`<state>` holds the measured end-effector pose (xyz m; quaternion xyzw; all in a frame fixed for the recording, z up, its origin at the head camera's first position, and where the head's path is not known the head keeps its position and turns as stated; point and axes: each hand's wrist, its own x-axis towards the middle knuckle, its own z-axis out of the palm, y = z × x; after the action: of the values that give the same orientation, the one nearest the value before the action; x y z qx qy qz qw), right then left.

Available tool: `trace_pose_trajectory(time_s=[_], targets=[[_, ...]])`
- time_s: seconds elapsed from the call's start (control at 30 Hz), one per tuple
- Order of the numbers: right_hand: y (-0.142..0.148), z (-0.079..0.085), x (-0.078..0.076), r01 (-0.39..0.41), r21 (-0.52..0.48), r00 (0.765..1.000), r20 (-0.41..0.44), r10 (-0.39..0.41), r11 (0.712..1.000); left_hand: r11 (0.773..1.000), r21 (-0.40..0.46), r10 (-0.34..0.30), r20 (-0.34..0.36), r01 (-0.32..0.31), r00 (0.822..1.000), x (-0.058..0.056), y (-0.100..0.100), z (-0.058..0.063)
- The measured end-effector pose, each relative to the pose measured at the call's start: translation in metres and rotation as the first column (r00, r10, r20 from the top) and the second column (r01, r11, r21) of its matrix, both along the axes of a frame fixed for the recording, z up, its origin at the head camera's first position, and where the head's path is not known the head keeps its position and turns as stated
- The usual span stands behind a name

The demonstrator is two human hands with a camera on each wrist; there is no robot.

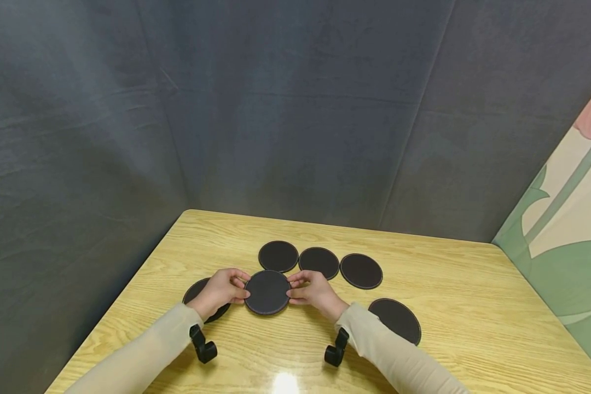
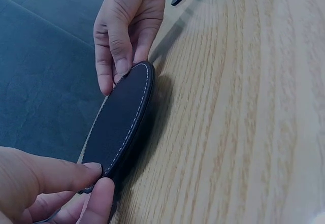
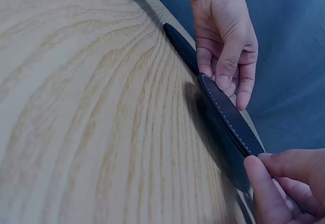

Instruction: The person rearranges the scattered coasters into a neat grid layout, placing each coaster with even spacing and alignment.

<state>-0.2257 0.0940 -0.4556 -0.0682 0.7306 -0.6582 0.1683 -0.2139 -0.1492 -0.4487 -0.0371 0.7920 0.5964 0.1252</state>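
A round black coaster (image 1: 268, 293) with pale stitching round its rim is held between both hands. At its left edge my left hand (image 1: 219, 291) pinches it with thumb and fingers. My right hand (image 1: 317, 293) grips the opposite edge the same way. In the left wrist view, the coaster (image 2: 122, 115) is slightly above the wood, with its shadow beside it. The right wrist view also shows the coaster (image 3: 231, 112) raised over its shadow. Partly hidden under my left hand and wrist lies another coaster (image 1: 197, 290).
Behind the hands, three similar coasters lie in a row: left (image 1: 278, 256), middle (image 1: 319, 262) and right (image 1: 361, 271). One more coaster (image 1: 395, 320) lies by the right forearm. The wooden table (image 1: 473, 306) meets a dark grey curtain (image 1: 295, 137) at the back and left.
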Motion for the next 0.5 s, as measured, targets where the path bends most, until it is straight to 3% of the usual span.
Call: trace_pose_trajectory(time_s=[0.5], targets=[[-0.0038, 0.0017, -0.0018, -0.002, 0.071, 1.0, 0.0, 0.002, 0.997, 0.999, -0.051, 0.001, -0.001, -0.001, 1.0, 0.0007, 0.0024, 0.0035]])
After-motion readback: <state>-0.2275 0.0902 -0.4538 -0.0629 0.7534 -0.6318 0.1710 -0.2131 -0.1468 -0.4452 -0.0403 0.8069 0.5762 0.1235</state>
